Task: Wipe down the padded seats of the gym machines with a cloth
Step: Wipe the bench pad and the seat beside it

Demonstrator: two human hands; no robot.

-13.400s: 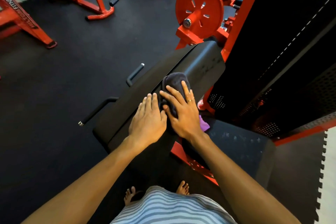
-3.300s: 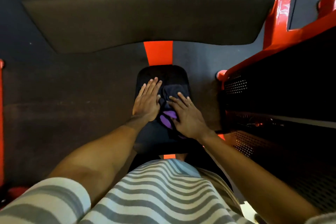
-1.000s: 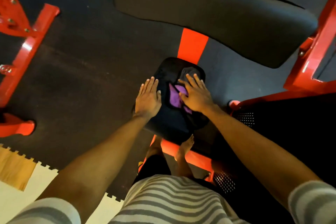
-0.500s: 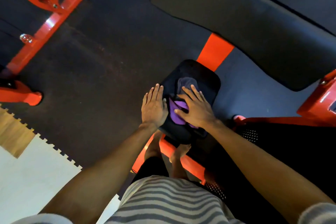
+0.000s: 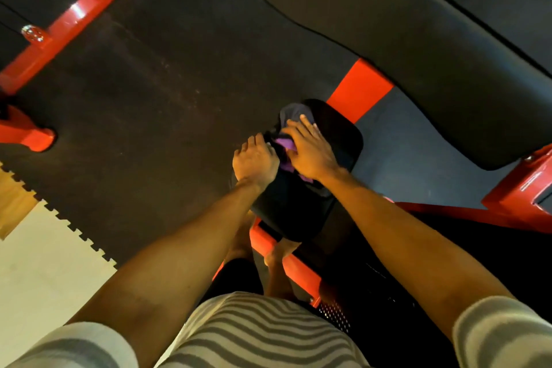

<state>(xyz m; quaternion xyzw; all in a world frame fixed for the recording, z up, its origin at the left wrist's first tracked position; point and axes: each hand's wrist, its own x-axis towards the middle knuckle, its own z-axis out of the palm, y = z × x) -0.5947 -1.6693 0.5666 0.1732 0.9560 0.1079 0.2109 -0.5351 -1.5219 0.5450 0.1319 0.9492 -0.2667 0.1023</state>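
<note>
Head view: your right hand (image 5: 310, 152) lies flat with fingers extended, pressing the grey-and-purple cloth (image 5: 291, 112) onto the far left part of the small black padded seat (image 5: 340, 134). Your left hand (image 5: 254, 161) sits at the seat's left edge, just beside the cloth, fingers bent; whether it grips anything cannot be told. A large black pad (image 5: 403, 39) lies beyond.

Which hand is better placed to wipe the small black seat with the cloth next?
Right. The right hand lies flat on the cloth on the seat; the left hand only rests at the seat's left edge, beside the cloth.
</note>
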